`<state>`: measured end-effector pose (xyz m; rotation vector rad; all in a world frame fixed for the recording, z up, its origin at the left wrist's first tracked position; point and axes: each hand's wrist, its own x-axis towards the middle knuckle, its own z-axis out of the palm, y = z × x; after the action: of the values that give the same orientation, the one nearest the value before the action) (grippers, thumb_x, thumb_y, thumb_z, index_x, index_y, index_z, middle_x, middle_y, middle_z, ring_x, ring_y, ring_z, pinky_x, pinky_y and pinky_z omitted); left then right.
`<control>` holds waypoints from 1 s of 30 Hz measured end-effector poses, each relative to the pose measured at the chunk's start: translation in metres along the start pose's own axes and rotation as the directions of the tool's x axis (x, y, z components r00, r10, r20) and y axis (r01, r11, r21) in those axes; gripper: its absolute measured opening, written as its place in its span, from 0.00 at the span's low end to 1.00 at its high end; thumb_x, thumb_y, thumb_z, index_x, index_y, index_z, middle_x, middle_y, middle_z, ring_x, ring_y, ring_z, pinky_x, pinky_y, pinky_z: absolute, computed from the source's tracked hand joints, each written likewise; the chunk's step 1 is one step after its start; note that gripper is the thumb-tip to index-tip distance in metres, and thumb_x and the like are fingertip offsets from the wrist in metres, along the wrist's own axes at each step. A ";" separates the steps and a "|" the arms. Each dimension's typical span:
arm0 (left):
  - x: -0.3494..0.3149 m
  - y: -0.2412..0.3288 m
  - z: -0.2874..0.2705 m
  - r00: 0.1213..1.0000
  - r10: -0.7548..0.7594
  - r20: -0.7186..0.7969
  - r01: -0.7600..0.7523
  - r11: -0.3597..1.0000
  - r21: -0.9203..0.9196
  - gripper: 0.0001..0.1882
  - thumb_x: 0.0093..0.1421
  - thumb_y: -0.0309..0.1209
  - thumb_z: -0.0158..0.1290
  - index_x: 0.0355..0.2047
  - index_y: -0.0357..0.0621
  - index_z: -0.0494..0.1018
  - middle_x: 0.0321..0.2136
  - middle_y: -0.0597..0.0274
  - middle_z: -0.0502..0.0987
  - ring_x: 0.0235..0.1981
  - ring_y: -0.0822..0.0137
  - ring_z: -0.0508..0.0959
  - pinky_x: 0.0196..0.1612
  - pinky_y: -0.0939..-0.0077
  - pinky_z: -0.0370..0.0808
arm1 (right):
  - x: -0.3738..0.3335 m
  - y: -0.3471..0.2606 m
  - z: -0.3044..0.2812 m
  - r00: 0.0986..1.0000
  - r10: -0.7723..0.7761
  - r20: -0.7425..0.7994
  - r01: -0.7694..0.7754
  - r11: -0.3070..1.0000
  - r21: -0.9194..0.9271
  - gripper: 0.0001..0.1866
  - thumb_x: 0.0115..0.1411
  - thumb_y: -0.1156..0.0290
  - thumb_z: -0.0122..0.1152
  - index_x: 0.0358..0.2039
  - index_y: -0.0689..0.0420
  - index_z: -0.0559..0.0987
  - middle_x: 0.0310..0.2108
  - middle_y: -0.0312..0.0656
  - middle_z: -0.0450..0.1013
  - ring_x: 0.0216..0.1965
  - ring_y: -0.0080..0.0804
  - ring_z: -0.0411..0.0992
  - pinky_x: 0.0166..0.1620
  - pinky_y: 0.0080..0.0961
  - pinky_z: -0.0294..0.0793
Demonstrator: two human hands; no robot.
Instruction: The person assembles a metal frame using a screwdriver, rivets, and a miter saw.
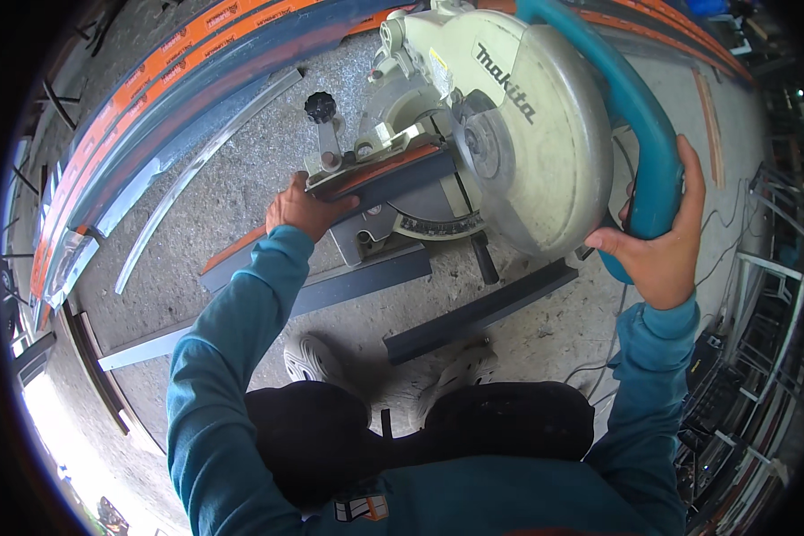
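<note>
A cream-coloured miter saw (545,161) with a teal handle (648,134) stands on the concrete floor in front of me. My right hand (665,250) is wrapped round the lower part of that handle, thumb on the near side. Lying across the saw's base against the fence is a dark grey metal profile (406,174) with an orange strip along it. My left hand (308,213) grips this profile left of the blade guard, its fingers partly hidden behind the piece. A black clamp knob (320,107) rises just beyond it. The blade's edge is hidden by the guard.
Two more grey profiles lie near my feet, a long one (348,284) and a short one (482,313). Long orange-wrapped profiles (121,116) and a thin silver strip (196,161) stretch along the left. Cables (590,368) and metal frames (791,304) are at the right.
</note>
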<state>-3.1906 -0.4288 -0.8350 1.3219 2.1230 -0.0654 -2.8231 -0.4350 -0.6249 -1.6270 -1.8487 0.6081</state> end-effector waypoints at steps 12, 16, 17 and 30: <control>0.001 -0.002 0.004 0.998 0.006 -0.059 -0.007 1.000 -0.011 0.54 0.40 0.63 0.69 0.60 0.40 0.67 0.47 0.44 0.80 0.51 0.49 0.79 0.56 0.61 0.75 | -0.038 0.062 0.029 0.992 -0.116 -0.053 0.118 0.992 0.035 0.66 0.36 0.65 0.86 0.70 0.55 0.50 0.44 0.44 0.71 0.38 0.28 0.72 0.41 0.25 0.77; -0.001 0.001 0.002 0.999 -0.022 -0.044 0.022 1.000 -0.004 0.55 0.40 0.64 0.69 0.61 0.40 0.66 0.48 0.44 0.80 0.52 0.49 0.79 0.57 0.61 0.74 | -0.042 0.066 0.031 0.993 -0.099 -0.062 0.102 0.993 0.057 0.66 0.36 0.64 0.86 0.70 0.54 0.49 0.46 0.45 0.70 0.39 0.29 0.72 0.41 0.26 0.78; -0.001 0.002 0.001 0.999 -0.026 -0.039 0.026 1.000 -0.009 0.55 0.40 0.64 0.69 0.61 0.40 0.66 0.48 0.44 0.80 0.52 0.49 0.79 0.57 0.62 0.74 | -0.043 0.067 0.031 0.992 -0.104 -0.068 0.106 0.994 0.021 0.66 0.36 0.63 0.86 0.70 0.54 0.49 0.46 0.45 0.69 0.39 0.29 0.72 0.41 0.26 0.78; -0.002 0.005 0.001 0.998 -0.050 -0.036 0.049 0.998 -0.028 0.58 0.40 0.64 0.69 0.62 0.39 0.63 0.50 0.45 0.78 0.55 0.50 0.77 0.60 0.62 0.71 | -0.050 0.081 0.039 0.989 -0.130 -0.075 0.130 0.992 -0.003 0.71 0.32 0.52 0.85 0.71 0.52 0.46 0.47 0.45 0.70 0.42 0.31 0.73 0.43 0.28 0.80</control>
<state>-3.1856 -0.4288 -0.8332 1.2641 2.1800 -0.0336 -2.7880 -0.4711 -0.7150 -1.4938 -1.8811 0.4861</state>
